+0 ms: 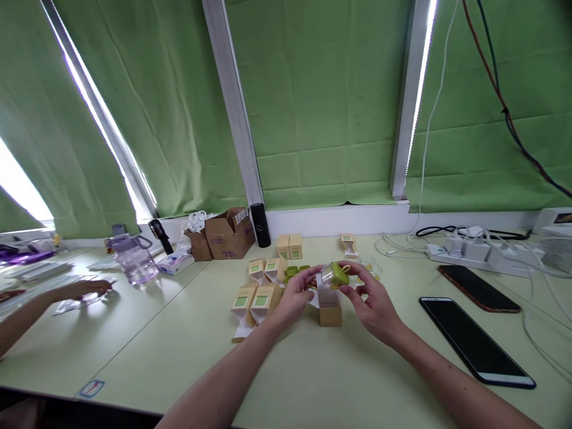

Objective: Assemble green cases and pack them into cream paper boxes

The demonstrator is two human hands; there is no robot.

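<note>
In my right hand [369, 298] is a small clear container with a green lid and a loop [338, 274], tilted on its side, fingers closed on its lid end. The container is just above a small open cardboard box [330, 316] with white inner flaps. My left hand [297, 292] is closed at the box's raised flap, beside the container's clear end; its fingertips are partly hidden. Behind my left hand lie green pieces [292, 272]. Partly behind my right hand are clear plastic pieces with yellow spots [370, 268].
Several small tan boxes with green labels [264, 301] stand left of my hands. Two phones [476, 339] and a power strip [473, 253] with cables lie right. A brown carton [230, 235], black cylinder [260, 225] and purple jug [134, 262] stand back left. Another person's hand [87, 290] is far left.
</note>
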